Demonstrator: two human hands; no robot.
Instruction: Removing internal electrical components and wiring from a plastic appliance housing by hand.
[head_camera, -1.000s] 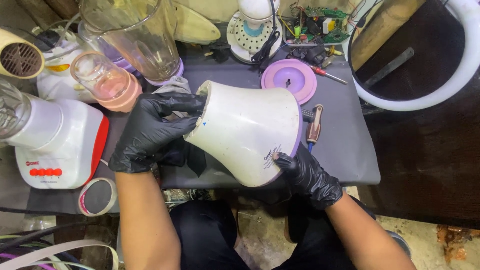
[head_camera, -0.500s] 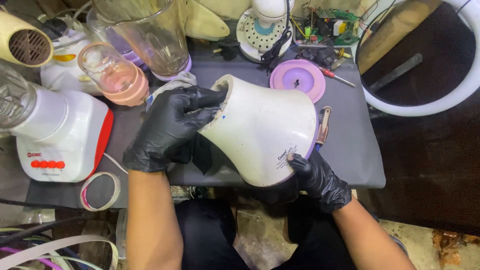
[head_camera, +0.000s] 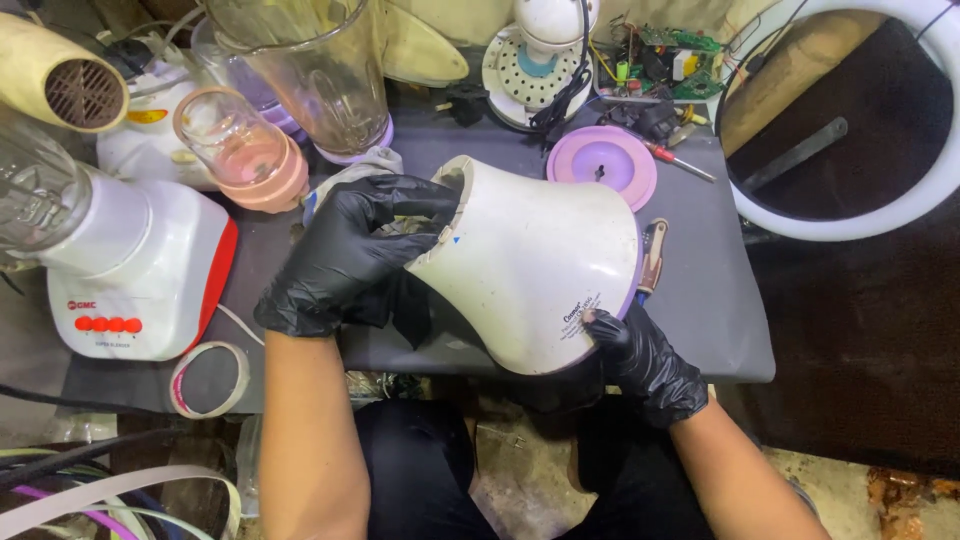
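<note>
Two gloved hands, one item held: a white blender base (head_camera: 530, 265) with a lilac rim, tipped on its side above the near edge of the grey table (head_camera: 720, 330), narrow neck pointing to the person's left, wide foot to the right. Right hand (head_camera: 650, 365), nearest the camera, in a black glove, cups the wide foot from below, fingers curled against the lilac rim. Left hand (head_camera: 345, 255), also black-gloved, wraps the narrow neck, fingers bent over its open top edge. Handling, by judgement: a rigid moulded plastic shell, smooth and likely slick under gloves; probably weighty toward the wide end if the motor is inside; it should not flex, but a drop could crack it. Best holds look to be the two in use: the neck, which a hand can close round, and the foot rim, which gives an edge to hook. Beside the foot, on the table, lies a small brown-handled tool (head_camera: 652, 255), partly hidden. To the left stands a white and red blender unit (head_camera: 135, 280), with a roll of tape (head_camera: 210, 378) in front of it. Farther back: a small pink-based jar (head_camera: 240, 150), a tall clear jug (head_camera: 310, 70), a round lilac lid (head_camera: 602, 160), a red-handled screwdriver (head_camera: 678, 160), a white perforated base (head_camera: 535, 60), a green circuit board (head_camera: 672, 55). At right, a white ring light (head_camera: 850, 215).
</note>
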